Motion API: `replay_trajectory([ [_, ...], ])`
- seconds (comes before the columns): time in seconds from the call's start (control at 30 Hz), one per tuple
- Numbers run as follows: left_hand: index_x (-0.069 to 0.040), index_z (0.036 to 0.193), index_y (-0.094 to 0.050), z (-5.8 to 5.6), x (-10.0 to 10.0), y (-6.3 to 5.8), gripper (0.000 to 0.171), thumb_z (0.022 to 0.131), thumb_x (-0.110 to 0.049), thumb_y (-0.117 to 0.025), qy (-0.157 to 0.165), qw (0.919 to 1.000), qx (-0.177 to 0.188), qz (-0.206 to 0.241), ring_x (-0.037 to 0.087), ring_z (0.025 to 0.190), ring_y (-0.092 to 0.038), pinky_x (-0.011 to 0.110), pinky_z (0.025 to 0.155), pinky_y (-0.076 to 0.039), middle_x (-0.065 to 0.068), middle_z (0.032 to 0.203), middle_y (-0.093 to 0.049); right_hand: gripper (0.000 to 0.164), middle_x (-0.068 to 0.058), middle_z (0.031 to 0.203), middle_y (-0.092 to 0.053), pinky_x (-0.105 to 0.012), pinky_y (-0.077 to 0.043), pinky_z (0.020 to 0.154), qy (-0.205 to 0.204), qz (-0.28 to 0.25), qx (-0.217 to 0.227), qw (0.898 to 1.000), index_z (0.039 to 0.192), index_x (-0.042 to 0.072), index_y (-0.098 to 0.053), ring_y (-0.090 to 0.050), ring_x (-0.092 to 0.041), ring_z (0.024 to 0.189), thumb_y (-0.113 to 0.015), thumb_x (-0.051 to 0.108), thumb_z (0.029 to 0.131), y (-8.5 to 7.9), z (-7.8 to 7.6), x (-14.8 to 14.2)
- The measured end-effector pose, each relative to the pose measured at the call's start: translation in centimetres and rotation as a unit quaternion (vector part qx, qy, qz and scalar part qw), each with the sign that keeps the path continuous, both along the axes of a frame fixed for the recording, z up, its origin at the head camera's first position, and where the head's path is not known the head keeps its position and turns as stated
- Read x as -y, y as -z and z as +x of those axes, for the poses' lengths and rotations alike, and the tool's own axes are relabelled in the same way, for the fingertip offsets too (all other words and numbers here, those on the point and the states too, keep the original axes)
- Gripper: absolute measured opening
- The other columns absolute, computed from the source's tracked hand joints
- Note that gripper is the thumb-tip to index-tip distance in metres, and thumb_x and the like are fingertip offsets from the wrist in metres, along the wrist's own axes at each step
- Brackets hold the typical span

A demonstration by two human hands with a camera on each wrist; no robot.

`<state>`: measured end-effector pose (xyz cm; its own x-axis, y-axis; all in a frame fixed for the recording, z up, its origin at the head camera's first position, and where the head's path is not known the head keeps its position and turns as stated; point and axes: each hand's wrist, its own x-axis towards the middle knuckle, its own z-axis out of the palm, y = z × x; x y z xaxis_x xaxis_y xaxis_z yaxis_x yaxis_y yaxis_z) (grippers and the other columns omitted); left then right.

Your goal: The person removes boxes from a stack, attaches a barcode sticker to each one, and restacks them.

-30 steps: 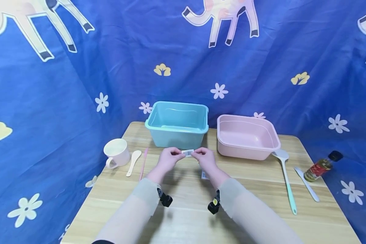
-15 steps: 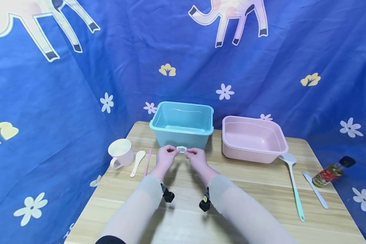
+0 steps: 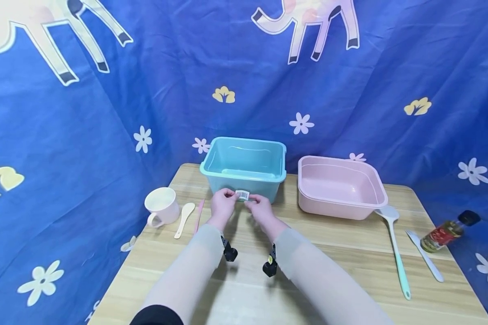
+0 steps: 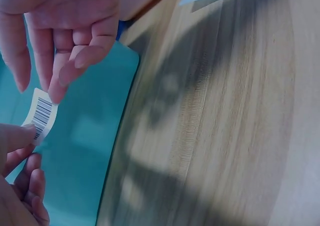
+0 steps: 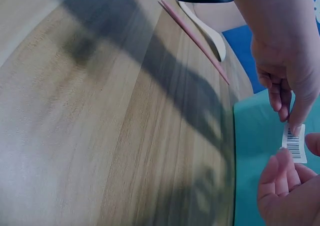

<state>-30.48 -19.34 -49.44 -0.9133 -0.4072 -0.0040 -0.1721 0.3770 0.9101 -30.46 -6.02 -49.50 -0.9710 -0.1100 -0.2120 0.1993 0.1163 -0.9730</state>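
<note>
Pinching a white barcode label (image 4: 43, 116), left hand (image 3: 222, 206) beside a loosely spread right hand (image 3: 261, 210)

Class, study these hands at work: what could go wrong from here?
The small white rectangular barcode label looks bowed, so it might crease if pressed flat. Only the left grip pinches it; the thumb of the right grip is off it, so that end could swing loose. The turquoise rectangular plastic tub stands just behind, so a push might slide it across the light-brown wood-grain table.

Head view looks forward-down; close wrist views, seemingly sideways, share the label (image 4: 42, 115).
</note>
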Motion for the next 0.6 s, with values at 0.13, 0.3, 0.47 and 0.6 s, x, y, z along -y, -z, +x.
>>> replay_trajectory([
  [0.13,-0.006,0.087,-0.069,-0.2,-0.1,0.3,0.010,0.089,-0.015,-0.074,-0.009,1.0000,0.000,0.004,0.021,0.075,-0.057,0.034,0.066,-0.049,0.007,0.085,-0.064,0.041,-0.011,0.102,-0.065,-0.043,-0.054,0.076,-0.007,-0.002,0.002,1.000,0.132,0.001,-0.059,-0.060,-0.022,0.079,-0.066,0.009,0.093,0.4,-0.2,0.2],
  [0.3,-0.006,0.086,-0.069,-0.5,-0.2,0.6,0.011,0.089,-0.016,-0.074,-0.020,0.9997,-0.011,-0.003,0.023,0.077,-0.056,0.035,0.067,-0.047,0.007,0.084,-0.064,0.041,-0.015,0.118,-0.065,-0.048,-0.050,0.091,-0.004,-0.032,0.011,0.999,0.134,-0.002,-0.056,-0.062,-0.028,0.101,-0.063,0.006,0.094,0.4,-0.4,0.5],
  [0.47,-0.007,0.085,-0.069,-0.9,-0.2,0.9,0.011,0.088,-0.016,-0.074,-0.025,0.9996,-0.014,-0.008,0.024,0.079,-0.057,0.036,0.070,-0.046,0.007,0.084,-0.065,0.041,-0.015,0.121,-0.064,-0.049,-0.050,0.092,-0.001,-0.050,0.020,0.999,0.135,-0.002,-0.055,-0.059,-0.037,0.109,-0.061,0.006,0.096,0.3,-0.7,0.7],
  [0.6,-0.007,0.087,-0.069,-1.2,-0.3,1.1,0.011,0.089,-0.017,-0.074,-0.026,0.9995,-0.007,-0.017,0.024,0.079,-0.057,0.036,0.070,-0.047,0.006,0.085,-0.065,0.041,-0.014,0.119,-0.065,-0.046,-0.051,0.091,-0.002,-0.057,0.020,0.998,0.135,-0.003,-0.055,-0.061,-0.035,0.106,-0.062,0.006,0.095,0.4,-0.8,0.7],
])
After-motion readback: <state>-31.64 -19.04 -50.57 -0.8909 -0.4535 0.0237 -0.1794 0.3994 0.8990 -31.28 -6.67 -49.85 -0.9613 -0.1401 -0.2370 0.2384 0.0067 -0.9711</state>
